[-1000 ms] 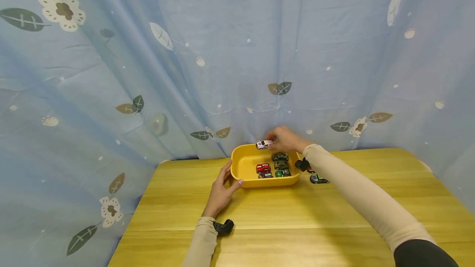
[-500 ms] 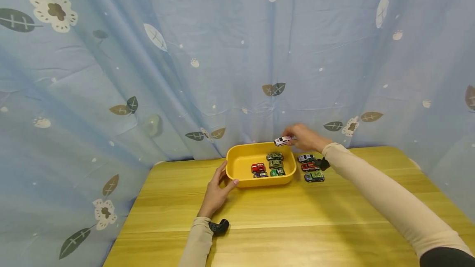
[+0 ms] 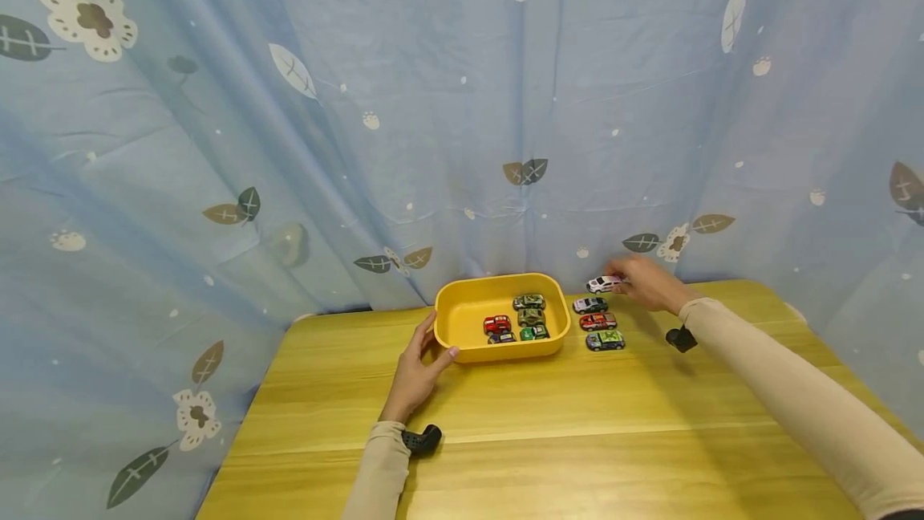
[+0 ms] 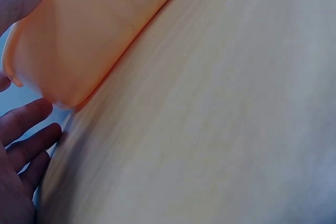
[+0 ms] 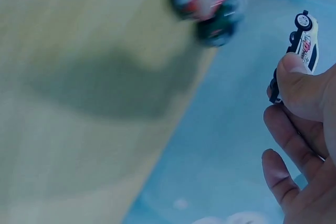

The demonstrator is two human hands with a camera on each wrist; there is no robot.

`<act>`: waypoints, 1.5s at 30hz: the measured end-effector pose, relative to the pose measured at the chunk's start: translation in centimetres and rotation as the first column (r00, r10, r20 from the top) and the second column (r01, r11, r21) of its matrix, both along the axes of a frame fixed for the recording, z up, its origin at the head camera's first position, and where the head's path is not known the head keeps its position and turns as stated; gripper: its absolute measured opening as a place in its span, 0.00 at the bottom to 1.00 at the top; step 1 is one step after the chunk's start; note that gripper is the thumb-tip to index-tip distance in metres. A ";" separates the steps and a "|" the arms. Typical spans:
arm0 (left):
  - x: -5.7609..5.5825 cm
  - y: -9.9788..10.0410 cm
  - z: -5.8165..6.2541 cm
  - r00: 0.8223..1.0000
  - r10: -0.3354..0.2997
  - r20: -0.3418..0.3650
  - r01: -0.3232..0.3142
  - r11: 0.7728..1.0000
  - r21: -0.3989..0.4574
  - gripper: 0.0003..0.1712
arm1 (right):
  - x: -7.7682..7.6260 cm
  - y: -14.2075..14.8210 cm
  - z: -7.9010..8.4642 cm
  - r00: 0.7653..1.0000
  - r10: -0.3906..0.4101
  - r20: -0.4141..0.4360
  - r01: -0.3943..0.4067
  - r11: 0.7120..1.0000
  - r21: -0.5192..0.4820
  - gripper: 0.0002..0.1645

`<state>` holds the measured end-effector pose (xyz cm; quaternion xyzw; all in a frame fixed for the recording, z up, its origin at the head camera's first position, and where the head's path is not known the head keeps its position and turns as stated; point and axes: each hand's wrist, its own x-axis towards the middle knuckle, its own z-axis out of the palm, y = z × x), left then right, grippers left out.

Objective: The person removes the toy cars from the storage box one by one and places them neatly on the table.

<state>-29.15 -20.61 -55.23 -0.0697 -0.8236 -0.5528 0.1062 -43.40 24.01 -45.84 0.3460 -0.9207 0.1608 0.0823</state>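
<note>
My right hand (image 3: pixel 650 281) pinches a white toy car (image 3: pixel 603 284) between thumb and fingers, above the table's back edge. In the right wrist view the white toy car has dark wheels and red markings on its side. Just in front of it, three toy cars form a column: a silver one (image 3: pixel 590 305), a red one (image 3: pixel 597 321) and a green-and-blue one (image 3: pixel 605 340). My left hand (image 3: pixel 415 375) holds the left front corner of a yellow bin (image 3: pixel 498 354), thumb in front and fingers along the left side. In the left wrist view the bin's wall (image 4: pixel 94 30) looks orange.
Inside the bin sit several toy cars, including a red one (image 3: pixel 496 325), a green one (image 3: pixel 534 333) and camouflage ones (image 3: pixel 531 317). The bin stands at the back of a wooden table (image 3: pixel 505 440). A patterned blue curtain (image 3: pixel 462 119) hangs behind.
My right hand has carried the white toy car rightward from over the bin to behind the column of cars, which is now uncovered. My left hand keeps its hold on the bin.
</note>
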 end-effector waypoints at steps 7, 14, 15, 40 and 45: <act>0.1 -0.2 0.1 1.000 0.000 -0.003 0.000 1.000 -0.006 0.48 | 0.2 3.1 -2.1 0.998 -0.058 0.016 0.058 0.998 0.020 0.11; 0.0 -0.1 0.0 1.000 -0.004 -0.007 0.004 1.000 -0.013 0.48 | 0.5 4.9 -2.4 0.995 -0.095 0.038 0.094 0.995 0.028 0.09; 0.0 -0.1 0.0 1.000 -0.003 -0.009 0.003 1.000 -0.012 0.48 | 0.6 5.1 -2.4 0.994 -0.100 0.041 0.098 0.995 0.029 0.09; 0.0 -0.1 -0.1 1.000 0.002 -0.006 -0.002 1.000 -0.015 0.48 | 0.2 5.2 -4.9 0.986 -0.157 0.049 0.155 0.987 0.043 0.10; 0.0 0.0 0.0 1.000 0.003 -0.002 -0.003 1.000 -0.010 0.48 | 0.7 4.9 -5.2 0.985 -0.172 0.022 0.171 0.985 0.037 0.10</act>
